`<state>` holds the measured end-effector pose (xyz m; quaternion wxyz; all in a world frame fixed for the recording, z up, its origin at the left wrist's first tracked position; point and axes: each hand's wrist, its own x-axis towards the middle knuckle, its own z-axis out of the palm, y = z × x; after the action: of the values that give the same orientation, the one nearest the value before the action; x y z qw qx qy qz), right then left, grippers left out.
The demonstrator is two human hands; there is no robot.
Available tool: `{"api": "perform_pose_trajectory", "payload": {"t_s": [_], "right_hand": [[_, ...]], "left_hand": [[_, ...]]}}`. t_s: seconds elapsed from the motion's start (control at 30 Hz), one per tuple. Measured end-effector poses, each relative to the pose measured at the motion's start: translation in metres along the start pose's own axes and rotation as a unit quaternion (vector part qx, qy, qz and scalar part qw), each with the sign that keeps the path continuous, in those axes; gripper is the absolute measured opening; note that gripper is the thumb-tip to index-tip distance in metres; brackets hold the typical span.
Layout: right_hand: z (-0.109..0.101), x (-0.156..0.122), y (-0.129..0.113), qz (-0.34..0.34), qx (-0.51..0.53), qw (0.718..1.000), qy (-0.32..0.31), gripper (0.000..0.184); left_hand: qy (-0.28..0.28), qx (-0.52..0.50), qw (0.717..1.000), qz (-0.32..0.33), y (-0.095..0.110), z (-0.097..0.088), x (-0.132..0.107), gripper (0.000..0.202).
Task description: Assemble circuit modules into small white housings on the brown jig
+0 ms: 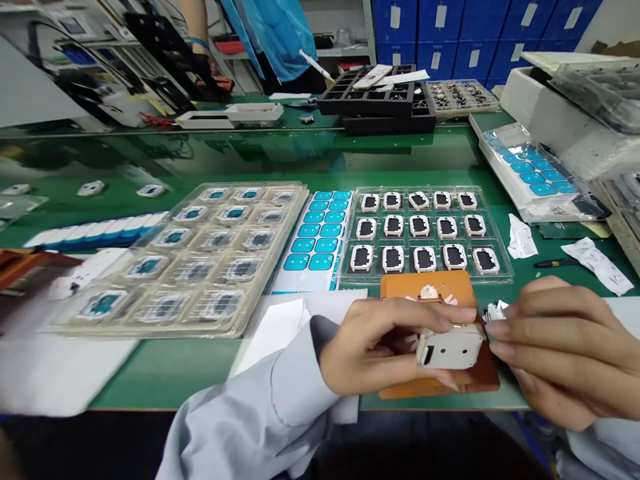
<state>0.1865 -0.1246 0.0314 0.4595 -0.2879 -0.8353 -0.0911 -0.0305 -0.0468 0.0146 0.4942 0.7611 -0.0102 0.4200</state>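
Note:
My left hand [375,347] grips a white rectangular device housing [450,347] between thumb and fingers, with a dark opening at its near end. My right hand [560,353] comes in from the right, its fingertips against the housing's right end, next to a small white piece [496,311]. Both hands hover over an orange jig plate [483,373], which carries a small white part [429,291]. Beyond it lies a clear tray of white frames with dark centres [425,233]. Further left are a blue sticker sheet [315,240] and a tray of blue-centred modules [185,260].
A black-handled screwdriver [555,263] and white paper scraps [599,265] lie on the green bench at right. A tray of blue pads [530,173] stands behind them. Black trays [375,100] sit beyond a glass panel [225,150], near a person in a blue smock [270,33].

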Motion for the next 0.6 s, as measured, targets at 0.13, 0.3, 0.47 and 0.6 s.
{"api": "perform_pose_trajectory", "payload": {"t_s": [0.13,0.3,0.47,0.6], "right_hand": [[0.008,0.001,0.008,0.102,0.127,0.987,-0.007,0.011],[0.016,-0.001,0.012,0.263,0.269,0.924,-0.067,0.003],[0.015,-0.005,0.007,0.273,0.268,0.920,-0.087,0.008],[0.014,-0.010,0.011,0.247,0.217,0.940,-0.087,0.011]], "left_hand": [[-0.001,0.000,1.000,-0.008,-0.002,0.000,-0.002,0.053],[-0.003,0.027,1.000,0.014,-0.007,-0.002,0.002,0.050],[0.006,0.069,0.997,0.036,-0.011,0.002,0.003,0.037],[0.010,0.101,0.994,0.029,-0.021,0.006,-0.002,0.032]]}}
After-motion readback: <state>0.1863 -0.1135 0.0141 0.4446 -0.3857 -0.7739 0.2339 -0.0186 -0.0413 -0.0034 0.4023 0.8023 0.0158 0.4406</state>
